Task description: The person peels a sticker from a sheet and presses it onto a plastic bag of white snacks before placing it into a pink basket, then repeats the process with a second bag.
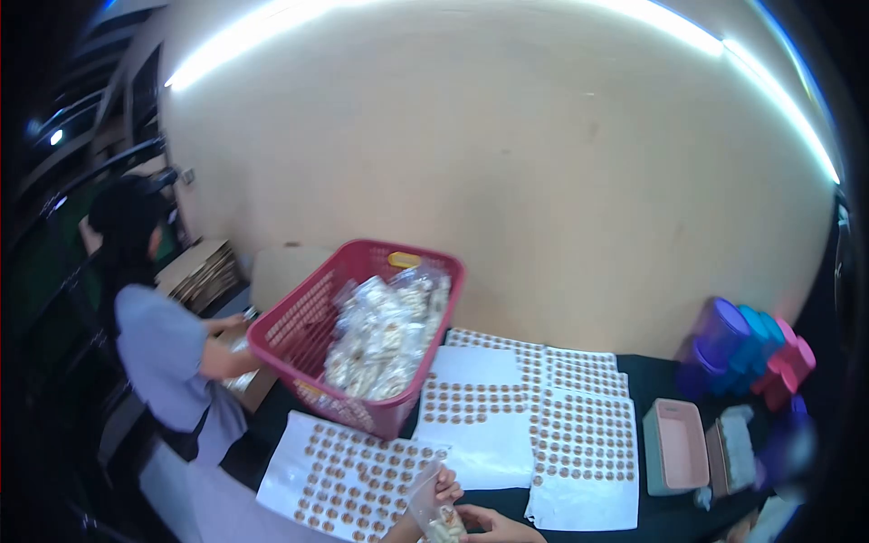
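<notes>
My right hand [491, 523] pinches the bag [444, 527]; my left hand [448, 486] curls beside it, grip unclear. Probably light, slippery; best held by its edge.

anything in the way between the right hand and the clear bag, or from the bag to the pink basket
Nothing visible separates the right hand from the clear bag; they touch. Toward the pink basket, a sheet of round labels lies flat, hardly an obstacle; the basket's raised near side would need clearing.
</notes>
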Available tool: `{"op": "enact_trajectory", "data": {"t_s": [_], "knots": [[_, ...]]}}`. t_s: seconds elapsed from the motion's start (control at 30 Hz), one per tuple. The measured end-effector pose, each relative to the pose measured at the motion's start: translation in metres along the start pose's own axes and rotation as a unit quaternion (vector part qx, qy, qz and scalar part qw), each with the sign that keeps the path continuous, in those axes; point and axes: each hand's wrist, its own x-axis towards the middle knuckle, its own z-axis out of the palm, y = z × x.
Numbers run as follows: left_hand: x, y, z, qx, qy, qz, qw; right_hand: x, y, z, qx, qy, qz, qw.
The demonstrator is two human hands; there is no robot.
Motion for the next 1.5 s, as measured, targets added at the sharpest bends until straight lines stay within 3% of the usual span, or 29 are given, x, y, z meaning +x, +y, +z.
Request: {"op": "enact_trajectory", "data": {"t_s": [0.07, 0.1, 0.23, 0.4, 0.47, 0.53, 0.6, 0.63, 0.73, 0.8, 0.9, 1.0, 1.17, 1.3, 1.37, 1.5], "knots": [[0.006, -0.007, -0.012, -0.053, 0.011, -0.029, 0.998, -0.013, 0.007, -0.006, -0.018, 0.042, 0.008, 0.999], [0.008, -0.012, -0.021, -0.073, 0.068, -0.051, 0.994, -0.018, 0.007, -0.009, -0.027, 0.049, 0.007, 0.998], [0.028, -0.036, -0.008, -0.015, 0.057, -0.104, 0.993, -0.042, 0.001, -0.017, -0.009, 0.093, 0.010, 0.996], [0.044, -0.074, 0.009, -0.123, 0.143, -0.132, 0.973, -0.066, 0.006, -0.034, 0.038, 0.148, 0.016, 0.988], [0.050, -0.088, -0.008, -0.139, 0.095, -0.126, 0.978, -0.074, 0.013, -0.047, 0.048, 0.148, 0.035, 0.987], [0.060, -0.095, -0.001, -0.077, 0.084, -0.113, 0.987, -0.080, 0.007, -0.051, 0.042, 0.154, 0.024, 0.987], [0.073, -0.100, 0.016, 0.182, 0.239, -0.091, 0.949, -0.087, 0.003, -0.059, 0.052, 0.158, 0.071, 0.984], [0.077, -0.099, 0.003, 0.250, 0.242, -0.104, 0.932, -0.090, 0.000, -0.062, 0.064, 0.185, 0.067, 0.978], [0.080, -0.109, 0.023, 0.315, 0.268, -0.095, 0.906, -0.102, -0.011, -0.075, 0.134, 0.279, -0.028, 0.950], [0.081, -0.116, 0.025, 0.307, 0.247, -0.113, 0.912, -0.116, -0.016, -0.090, 0.125, 0.323, -0.024, 0.938], [0.079, -0.139, 0.033, 0.398, 0.188, -0.225, 0.869, -0.137, -0.023, -0.102, 0.144, 0.424, -0.074, 0.891], [0.068, -0.171, 0.034, 0.474, 0.152, -0.253, 0.829, -0.151, -0.009, -0.109, 0.128, 0.432, -0.067, 0.890], [0.050, -0.202, 0.020, 0.443, 0.222, -0.203, 0.844, -0.169, 0.012, -0.112, 0.150, 0.437, -0.054, 0.885], [0.033, -0.217, 0.019, 0.449, 0.197, -0.144, 0.859, -0.179, 0.012, -0.104, 0.172, 0.420, -0.046, 0.890], [0.031, -0.217, 0.019, 0.535, 0.205, -0.092, 0.814, -0.180, 0.011, -0.105, 0.162, 0.401, -0.047, 0.900], [0.030, -0.217, 0.019, 0.590, 0.234, -0.070, 0.770, -0.176, 0.009, -0.108, 0.157, 0.341, -0.010, 0.927]]}}
